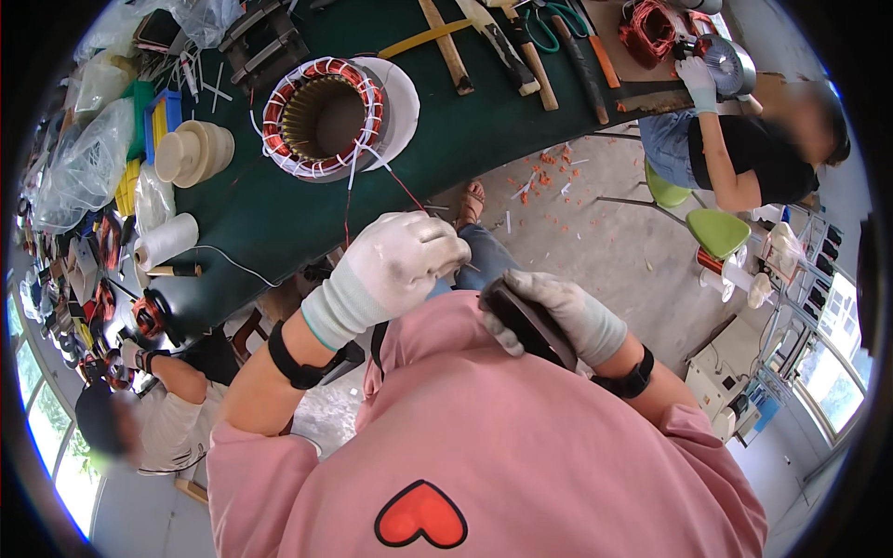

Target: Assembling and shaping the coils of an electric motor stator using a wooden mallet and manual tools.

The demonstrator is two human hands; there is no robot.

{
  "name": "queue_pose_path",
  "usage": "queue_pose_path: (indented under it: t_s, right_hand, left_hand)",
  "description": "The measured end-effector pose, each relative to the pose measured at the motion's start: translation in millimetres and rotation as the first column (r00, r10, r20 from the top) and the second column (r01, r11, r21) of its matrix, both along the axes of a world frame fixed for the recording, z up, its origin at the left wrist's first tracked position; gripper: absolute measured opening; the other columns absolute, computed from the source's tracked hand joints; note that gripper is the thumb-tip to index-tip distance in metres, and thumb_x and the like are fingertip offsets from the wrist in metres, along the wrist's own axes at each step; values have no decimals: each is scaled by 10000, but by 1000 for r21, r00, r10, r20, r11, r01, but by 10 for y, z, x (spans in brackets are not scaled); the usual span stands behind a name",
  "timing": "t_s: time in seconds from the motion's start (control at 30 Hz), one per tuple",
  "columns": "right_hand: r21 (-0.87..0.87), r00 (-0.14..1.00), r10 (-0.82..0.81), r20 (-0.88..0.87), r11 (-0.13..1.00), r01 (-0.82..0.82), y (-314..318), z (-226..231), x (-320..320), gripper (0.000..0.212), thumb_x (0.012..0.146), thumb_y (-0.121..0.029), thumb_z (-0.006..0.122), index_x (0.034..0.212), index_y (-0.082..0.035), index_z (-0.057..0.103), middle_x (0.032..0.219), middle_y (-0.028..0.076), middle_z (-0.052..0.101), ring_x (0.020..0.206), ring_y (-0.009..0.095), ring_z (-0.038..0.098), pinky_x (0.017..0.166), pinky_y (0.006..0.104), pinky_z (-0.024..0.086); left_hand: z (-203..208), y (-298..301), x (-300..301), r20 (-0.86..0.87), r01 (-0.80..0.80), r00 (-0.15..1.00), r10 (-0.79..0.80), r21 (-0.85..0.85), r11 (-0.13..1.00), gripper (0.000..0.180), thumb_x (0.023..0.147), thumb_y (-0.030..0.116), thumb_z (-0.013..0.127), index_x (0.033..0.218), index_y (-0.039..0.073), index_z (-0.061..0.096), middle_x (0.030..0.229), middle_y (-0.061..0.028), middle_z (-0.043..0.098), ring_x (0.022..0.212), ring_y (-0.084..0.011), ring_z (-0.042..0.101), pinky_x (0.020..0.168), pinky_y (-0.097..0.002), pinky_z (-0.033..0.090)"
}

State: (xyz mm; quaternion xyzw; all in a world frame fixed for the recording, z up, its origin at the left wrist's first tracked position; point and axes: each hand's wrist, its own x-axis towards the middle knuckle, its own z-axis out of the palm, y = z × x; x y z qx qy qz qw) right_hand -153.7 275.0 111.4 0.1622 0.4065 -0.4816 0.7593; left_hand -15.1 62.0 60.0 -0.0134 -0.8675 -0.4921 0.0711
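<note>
My left hand (395,265), in a white glove, is raised over the near edge of the bench with its fingers pinched together. What it pinches is too small to make out. My right hand (563,312), also gloved, is wrapped round a dark flat slab-like object (526,321) close to my chest; its kind is unclear. Beyond my left hand a motor stator (321,121) stands on the green bench, its copper-red windings laced with white cord. Red lead wires (405,189) and white ends hang from its near side toward my left hand.
Hammers (502,51) and scissors (539,23) lie along the far bench. A white thread spool (167,242), cream round parts (195,153) and plastic bags (88,181) crowd the left. One co-worker (735,149) sits at the right, another (167,418) at the lower left.
</note>
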Motion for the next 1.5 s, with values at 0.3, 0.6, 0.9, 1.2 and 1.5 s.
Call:
queue_pose_path:
  t_s: [0.3, 0.6, 0.9, 1.2, 1.5]
  right_hand:
    - [91, 864, 274, -424, 961, -260, -106, 20, 40, 322, 1036, -326, 643, 1094, -10, 661, 936, 109, 722, 818, 215, 715, 725, 330, 566]
    - [195, 180, 305, -935, 868, -457, 16, -24, 30, 327, 906, -238, 745, 1085, 15, 642, 976, 237, 690, 906, 423, 687, 811, 437, 557]
    - [232, 242, 324, -915, 911, -342, -205, -133, -221, 489, 870, -251, 782, 1232, 10, 585, 1026, 176, 704, 948, 306, 705, 868, 404, 559]
    - [159, 195, 225, -955, 939, -304, -204, -103, -315, 592, 839, -289, 800, 1293, 17, 576, 1078, 198, 706, 983, 297, 708, 896, 383, 557]
    - [-4, 594, 322, -737, 877, -481, 28, 72, -417, 451, 886, -297, 733, 1187, 29, 650, 969, 111, 687, 899, 193, 656, 840, 333, 538]
  left_hand:
    - [-11, 3, 10, -26, 3, 1000, -4, -75, 997, 203, 751, 12, 682, 946, 65, 692, 894, -89, 687, 831, -318, 668, 746, -434, 539]
    - [3, -137, 456, 180, 169, 977, -112, -336, 927, 149, 776, 98, 690, 924, 107, 696, 872, -55, 674, 848, -275, 675, 800, -404, 537]
    - [911, -660, -21, 264, -100, 961, 77, 74, 992, 215, 849, 160, 733, 1024, 36, 739, 1079, -130, 733, 1044, -325, 694, 954, -408, 540]
    - [31, -829, -568, 128, -22, 983, 129, -619, 785, 151, 873, 192, 728, 958, 73, 766, 1020, -126, 715, 965, -335, 673, 886, -450, 515]
    - [307, -67, -145, 157, 4, 987, 31, -219, 976, 213, 808, 93, 717, 1016, 119, 750, 861, -53, 703, 860, -291, 662, 820, -427, 489]
